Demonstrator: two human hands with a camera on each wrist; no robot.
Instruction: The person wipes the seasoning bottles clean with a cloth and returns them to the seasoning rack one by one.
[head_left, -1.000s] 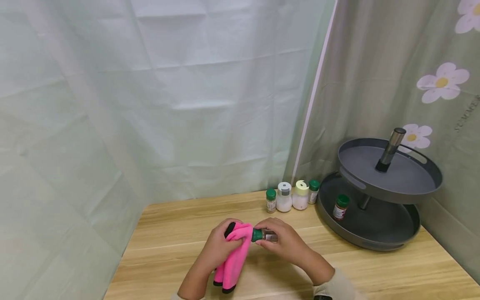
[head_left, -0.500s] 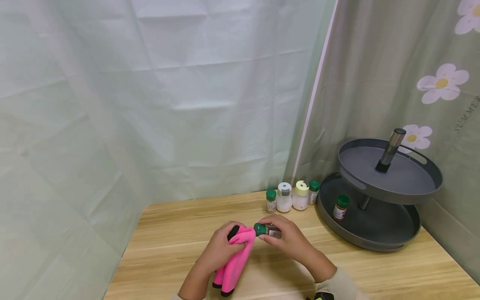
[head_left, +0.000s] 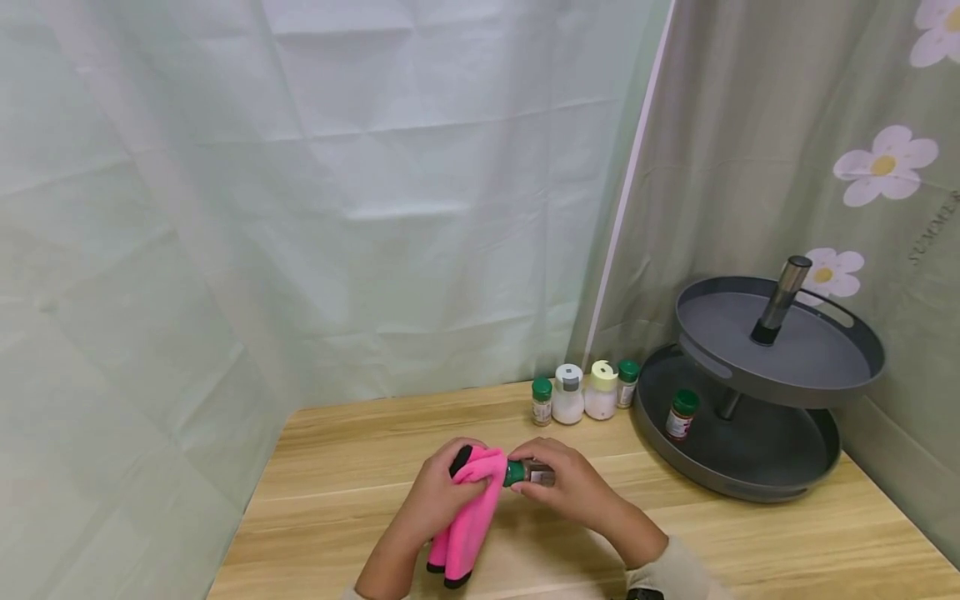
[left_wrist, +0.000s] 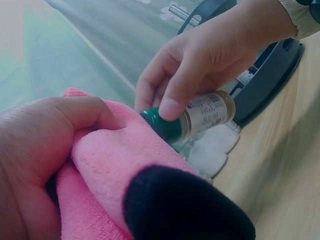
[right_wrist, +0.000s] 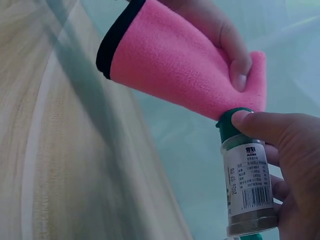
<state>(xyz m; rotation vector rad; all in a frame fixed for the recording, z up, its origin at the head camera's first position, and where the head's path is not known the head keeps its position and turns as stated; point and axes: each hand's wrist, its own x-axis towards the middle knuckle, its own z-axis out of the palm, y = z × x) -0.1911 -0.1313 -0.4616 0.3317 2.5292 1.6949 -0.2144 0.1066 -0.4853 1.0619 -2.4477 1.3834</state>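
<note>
My left hand [head_left: 437, 493] grips a folded pink cloth [head_left: 474, 525] with black edging, its fingers sunk into the folds. Opposite it, my right hand [head_left: 564, 481] holds a spice jar [head_left: 538, 473] on its side by the green cap, thumb on the cap. In the right wrist view the jar [right_wrist: 248, 182] shows a white printed label and brown contents at its base. The end of its cap [right_wrist: 231, 125] meets the cloth [right_wrist: 185, 70]. From the left wrist view, the cap [left_wrist: 162, 125] lies right against the pink fold [left_wrist: 120, 150], which partly hides its end.
Along the back edge of the wooden table [head_left: 345, 467] stand a green-capped jar [head_left: 542, 402], a grey-lidded shaker [head_left: 568, 395], a yellow-lidded shaker [head_left: 602, 392] and another green-capped jar [head_left: 627, 383]. At right is a two-tier dark tray [head_left: 795, 475], with a red-labelled jar [head_left: 681, 415] on its lower tier.
The jar's cap drew slightly away to the upper right half a second ago, then came back against the cloth. Both hands keep their holds; the other jars have not moved.
</note>
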